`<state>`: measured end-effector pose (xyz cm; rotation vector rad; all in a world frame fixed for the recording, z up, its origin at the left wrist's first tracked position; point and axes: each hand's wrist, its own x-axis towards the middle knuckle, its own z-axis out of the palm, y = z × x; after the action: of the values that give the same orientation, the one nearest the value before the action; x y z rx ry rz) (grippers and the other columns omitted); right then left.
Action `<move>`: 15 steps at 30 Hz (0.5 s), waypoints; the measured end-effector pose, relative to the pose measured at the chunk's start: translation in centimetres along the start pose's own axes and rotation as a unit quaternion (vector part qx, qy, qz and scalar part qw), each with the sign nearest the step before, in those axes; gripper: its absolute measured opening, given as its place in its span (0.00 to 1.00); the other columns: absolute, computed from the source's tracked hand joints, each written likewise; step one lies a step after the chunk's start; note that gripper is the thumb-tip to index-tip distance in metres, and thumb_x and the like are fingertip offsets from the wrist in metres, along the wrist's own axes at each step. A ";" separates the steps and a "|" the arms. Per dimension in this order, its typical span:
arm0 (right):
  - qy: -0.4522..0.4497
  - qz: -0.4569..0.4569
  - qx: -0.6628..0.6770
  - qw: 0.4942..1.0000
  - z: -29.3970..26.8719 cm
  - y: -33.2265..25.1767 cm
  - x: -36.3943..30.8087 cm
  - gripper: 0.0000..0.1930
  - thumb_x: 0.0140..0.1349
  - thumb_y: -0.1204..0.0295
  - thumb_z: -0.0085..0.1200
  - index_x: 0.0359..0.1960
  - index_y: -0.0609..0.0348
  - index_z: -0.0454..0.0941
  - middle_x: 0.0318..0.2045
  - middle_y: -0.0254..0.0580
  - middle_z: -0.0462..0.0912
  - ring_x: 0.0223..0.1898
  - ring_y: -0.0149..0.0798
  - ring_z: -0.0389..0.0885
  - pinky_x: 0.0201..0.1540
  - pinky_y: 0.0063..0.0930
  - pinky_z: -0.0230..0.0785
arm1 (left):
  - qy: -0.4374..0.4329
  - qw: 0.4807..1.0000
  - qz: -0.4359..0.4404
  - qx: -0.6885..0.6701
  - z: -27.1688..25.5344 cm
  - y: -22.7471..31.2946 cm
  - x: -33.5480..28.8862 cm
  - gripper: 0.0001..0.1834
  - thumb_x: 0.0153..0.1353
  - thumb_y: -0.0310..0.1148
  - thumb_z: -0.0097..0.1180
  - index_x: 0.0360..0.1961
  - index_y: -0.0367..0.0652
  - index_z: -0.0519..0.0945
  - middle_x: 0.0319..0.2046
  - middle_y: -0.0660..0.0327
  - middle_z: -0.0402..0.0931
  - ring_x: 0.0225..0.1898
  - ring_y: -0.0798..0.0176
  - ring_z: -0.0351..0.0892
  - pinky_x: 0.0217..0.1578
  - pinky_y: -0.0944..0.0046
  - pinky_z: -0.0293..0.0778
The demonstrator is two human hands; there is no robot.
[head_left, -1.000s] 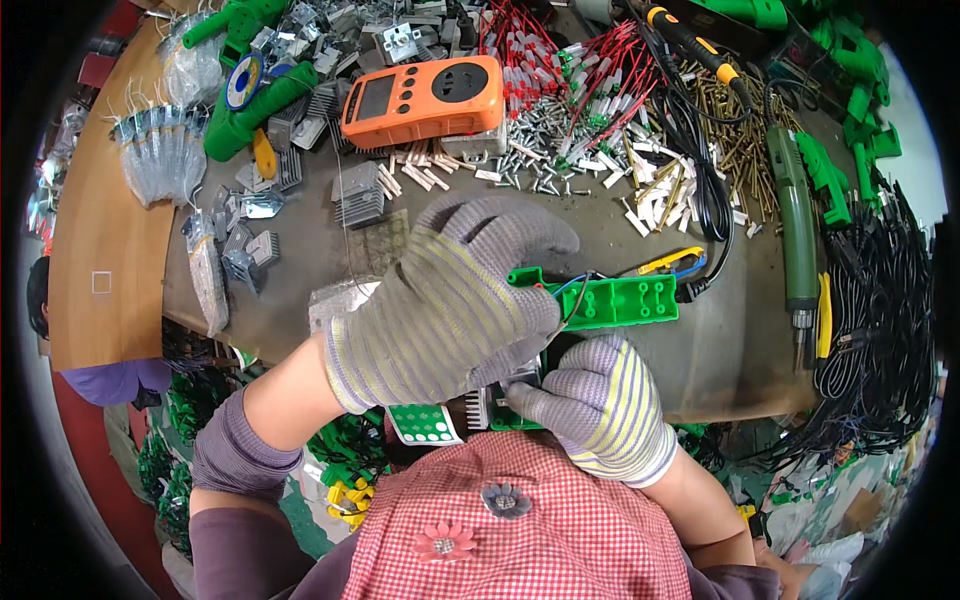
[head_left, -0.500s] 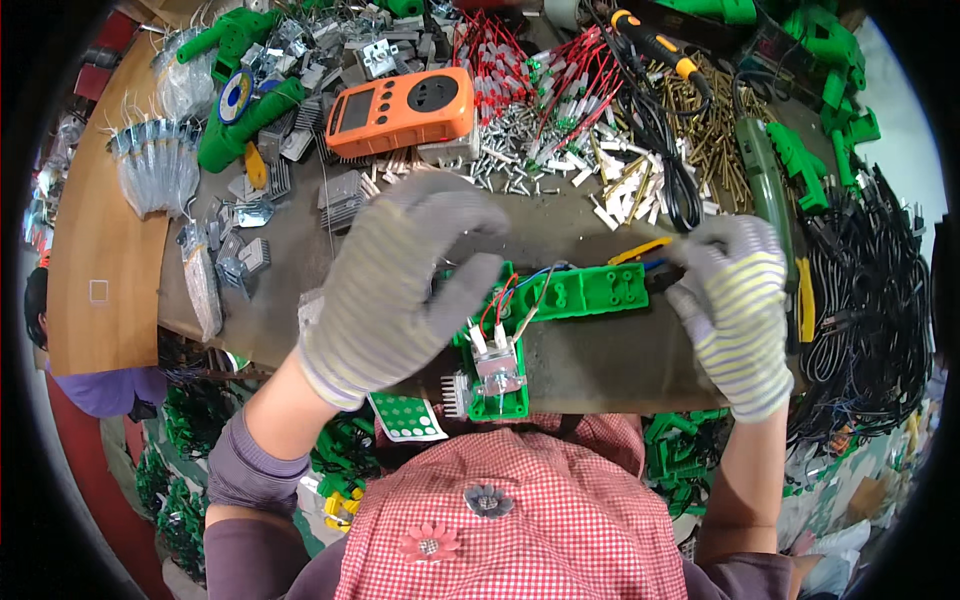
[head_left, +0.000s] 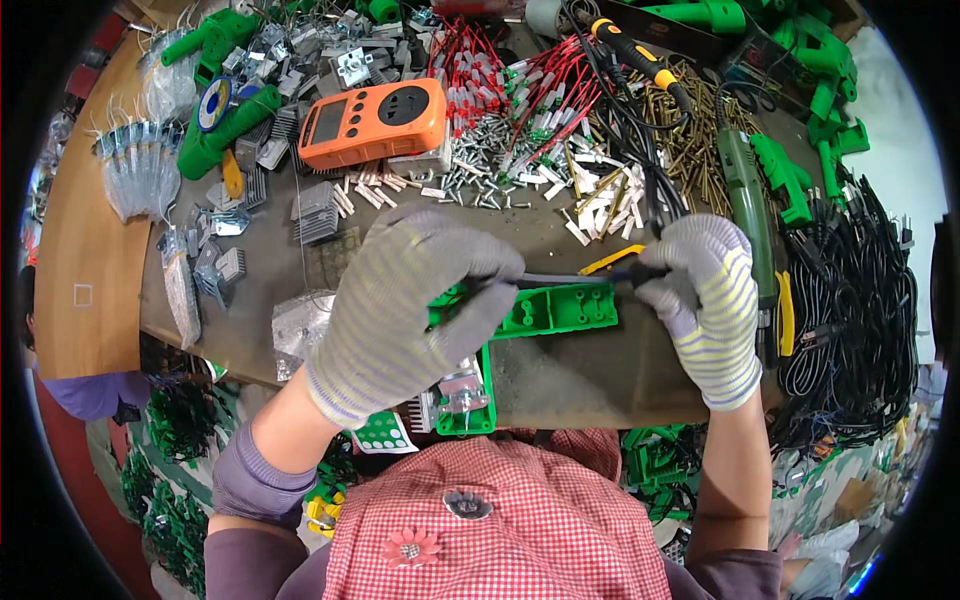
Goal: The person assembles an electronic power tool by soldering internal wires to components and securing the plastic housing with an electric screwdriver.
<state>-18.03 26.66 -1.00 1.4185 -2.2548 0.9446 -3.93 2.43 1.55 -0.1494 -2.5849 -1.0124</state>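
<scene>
Both my hands wear striped grey gloves. A dark power cord (head_left: 565, 279) is stretched between them, over the table's near part. My left hand (head_left: 415, 300) pinches its left end between thumb and fingers. My right hand (head_left: 702, 300) is closed around the cord's black part farther right. Beneath lies an L-shaped green plastic housing half (head_left: 568, 310), open side up, partly covered by my left hand. A metal block (head_left: 463, 393) sits in its near leg, and a finned heat sink (head_left: 421, 411) sticks out beside it. The wires inside are mostly hidden.
An orange meter (head_left: 372, 122) stands beyond my left hand. Screws (head_left: 482, 172), red-wired parts (head_left: 470, 75) and white sleeves (head_left: 608, 200) are heaped behind. A yellow-black screwdriver (head_left: 640, 62) lies at the back; black cords (head_left: 850, 320) pile at the right, near a green tool (head_left: 742, 190).
My left hand has moved right and closed on the cord's end, which now spans straight between my hands. The housing's wires are now covered. The whole view has shifted slightly.
</scene>
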 end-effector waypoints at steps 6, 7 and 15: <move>-0.041 -0.049 0.027 0.998 0.7 -0.4 -0.6 0.13 0.45 0.71 0.66 0.34 0.54 0.82 0.30 0.36 0.82 0.37 0.46 0.81 0.43 0.44 0.71 | -0.054 0.994 0.079 0.051 -0.3 -1.4 -2.5 0.12 0.50 0.27 0.66 0.38 0.48 0.84 0.29 0.63 0.74 0.36 0.55 0.76 0.47 0.50 0.70; -0.026 -0.062 0.010 0.998 0.7 -0.4 -0.7 0.13 0.44 0.71 0.66 0.34 0.53 0.83 0.30 0.35 0.82 0.37 0.45 0.82 0.42 0.44 0.71 | -0.051 0.993 0.089 0.050 -0.1 -1.6 -2.5 0.12 0.51 0.29 0.66 0.38 0.48 0.85 0.29 0.63 0.74 0.36 0.54 0.76 0.47 0.50 0.70; -0.050 -0.054 -0.017 0.997 1.3 -1.2 -0.5 0.12 0.43 0.74 0.64 0.33 0.49 0.83 0.31 0.30 0.82 0.35 0.40 0.81 0.41 0.40 0.72 | -0.065 0.996 0.060 0.033 -0.1 -2.3 -2.9 0.12 0.53 0.34 0.61 0.40 0.47 0.86 0.33 0.61 0.75 0.37 0.53 0.75 0.44 0.49 0.68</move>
<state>-16.65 25.78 -1.82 1.5885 -2.2272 0.8136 -1.72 0.74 -0.86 -0.3589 -2.6851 -0.8996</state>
